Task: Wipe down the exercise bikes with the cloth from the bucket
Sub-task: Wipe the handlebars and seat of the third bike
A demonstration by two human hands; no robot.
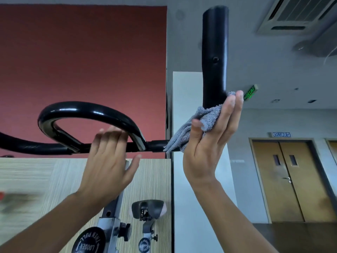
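One wide-angle view, from a camera worn on the person's head. It sits low and very close beneath a black handlebar point(87, 110), tilted forward and upward, so a ceiling vent point(295, 15) fills the top right corner and double doors point(284, 179) stand far off at the right. Both forearms rise from the bottom edge, the left hand point(107, 161) and right hand point(209, 143) near mid-frame, within arm's reach.
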